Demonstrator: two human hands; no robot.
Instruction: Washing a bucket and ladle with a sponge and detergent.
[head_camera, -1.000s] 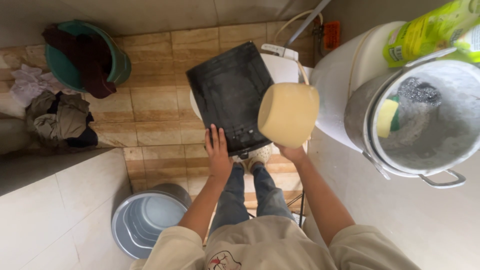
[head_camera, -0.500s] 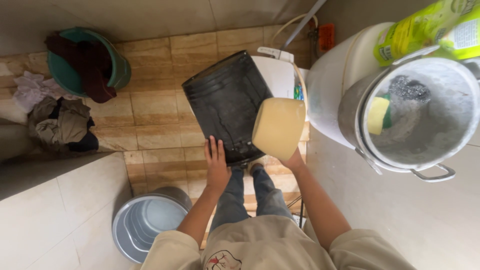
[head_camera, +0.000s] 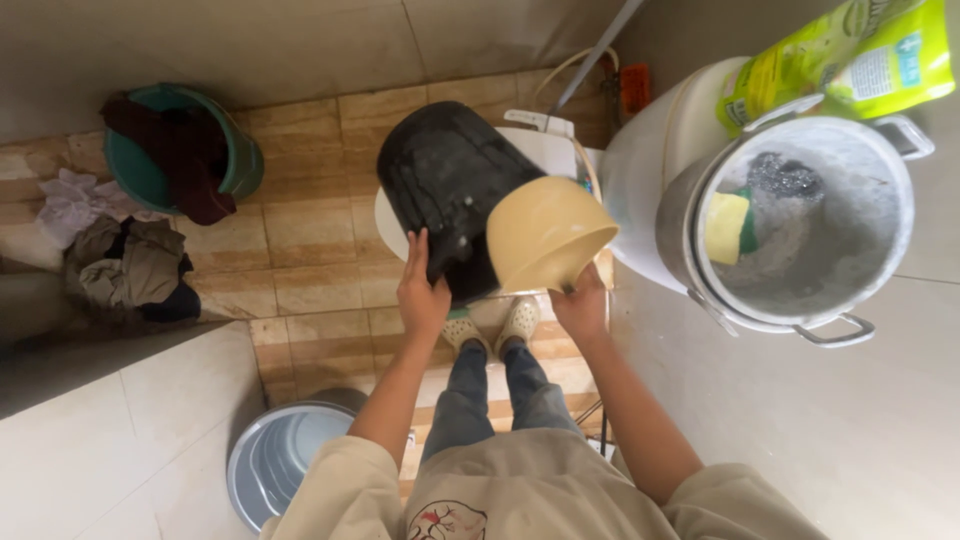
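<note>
My left hand (head_camera: 422, 288) grips the lower edge of a black bucket (head_camera: 445, 195), which is tilted with its bottom towards me. A tan plastic bowl (head_camera: 545, 235) is held by my right hand (head_camera: 582, 305); its open side now faces up and towards me, next to the bucket's right side. Behind the bucket sits a white container (head_camera: 545, 150) on the tiled floor.
A big metal pot (head_camera: 800, 215) with a yellow-green sponge (head_camera: 728, 222) stands on the counter at right, beside a white tub (head_camera: 650, 170) and a green pouch (head_camera: 850, 60). A green bucket of clothes (head_camera: 180, 145), a cloth pile (head_camera: 130, 260) and a grey basin (head_camera: 275, 460) are on the floor.
The black bucket has tipped further, its bottom turning towards me. The tan bowl has rotated so its hollow shows. Both hands moved slightly up.
</note>
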